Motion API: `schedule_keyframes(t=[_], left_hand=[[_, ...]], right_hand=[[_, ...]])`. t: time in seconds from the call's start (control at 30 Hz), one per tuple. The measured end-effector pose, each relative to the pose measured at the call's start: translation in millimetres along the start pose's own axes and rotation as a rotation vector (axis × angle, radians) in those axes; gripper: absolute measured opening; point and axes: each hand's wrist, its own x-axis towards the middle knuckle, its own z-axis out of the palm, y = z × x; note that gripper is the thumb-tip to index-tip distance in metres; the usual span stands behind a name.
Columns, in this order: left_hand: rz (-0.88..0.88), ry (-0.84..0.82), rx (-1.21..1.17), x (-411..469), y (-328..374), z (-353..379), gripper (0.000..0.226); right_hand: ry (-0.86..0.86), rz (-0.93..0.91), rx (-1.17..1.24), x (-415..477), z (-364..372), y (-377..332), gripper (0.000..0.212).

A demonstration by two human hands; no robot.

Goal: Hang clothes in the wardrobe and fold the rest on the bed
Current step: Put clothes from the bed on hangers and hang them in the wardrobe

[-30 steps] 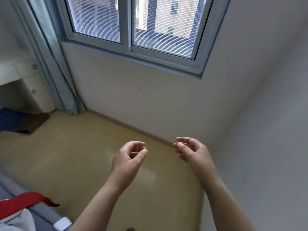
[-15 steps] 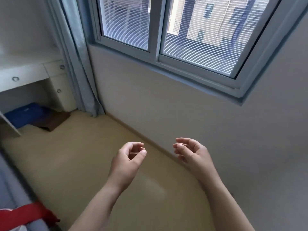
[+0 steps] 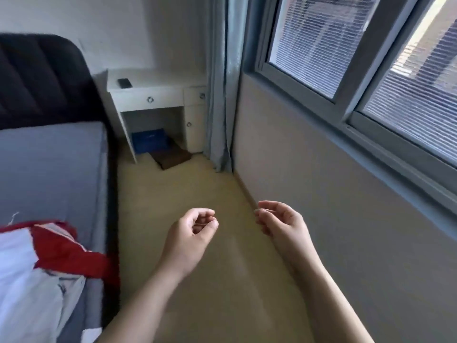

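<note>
clothes (image 3: 37,280) sit in a loose pile on the bed (image 3: 49,169), lower left of view, against the mattress edge nearest the floor (image 3: 185,184); pile is a red garment (image 3: 64,251) on top of a white garment (image 3: 22,305); red piece's long axis runs diagonally, from far-left down toward the bed edge, its lower end reaching that edge; white piece is crumpled, no clear axis; dark headboard (image 3: 37,78) at the far end of the bed.

containers: blue box (image 3: 148,143) stands under the white desk (image 3: 153,92), contents not visible; a flat brown item (image 3: 173,157) lies on the floor just in front of it; desk drawers (image 3: 148,99) are closed; small dark object (image 3: 124,82) on the desk top.

left hand (image 3: 190,233) and right hand (image 3: 282,224) hover over the floor, apart from each other and well clear of the clothes; both have fingers loosely curled with thumb near the fingertips, nothing gripped; a thin pale line across the left fingers is too fine to identify.

curtain (image 3: 220,95) hangs in the corner beside the window (image 3: 358,58).
</note>
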Motion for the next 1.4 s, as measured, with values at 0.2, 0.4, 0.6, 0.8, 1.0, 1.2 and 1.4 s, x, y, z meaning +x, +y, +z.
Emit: schedule_keyframes(t=[0.2,0.4,0.6,0.8,1.0,1.2,1.4], left_hand=[[-0.069,0.208,0.009,47,-17,-33,0.014],[-0.077,0.374,-0.002,115,-21,-83,0.014],[-0.108,0.439,0.044,174,-21,-135,0.015],[-0.163,0.567,0.088,235,-25,-170,0.015],[-0.201,0.787,0.053,315,-31,-204,0.014],[-0.265,0.974,0.021,371,-38,-235,0.012],[-0.367,1.076,0.018,402,-63,-288,0.011]], right_hand=[[-0.237,-0.019,-0.046,75,63,-8,0.016],[-0.388,-0.045,-0.089,150,146,-32,0.013],[-0.483,-0.068,-0.115,210,220,-56,0.013],[-0.599,-0.066,-0.126,281,287,-73,0.012],[-0.801,-0.146,-0.154,369,368,-97,0.013],[-1.025,-0.224,-0.239,431,447,-125,0.017],[-1.162,-0.22,-0.303,457,535,-134,0.022]])
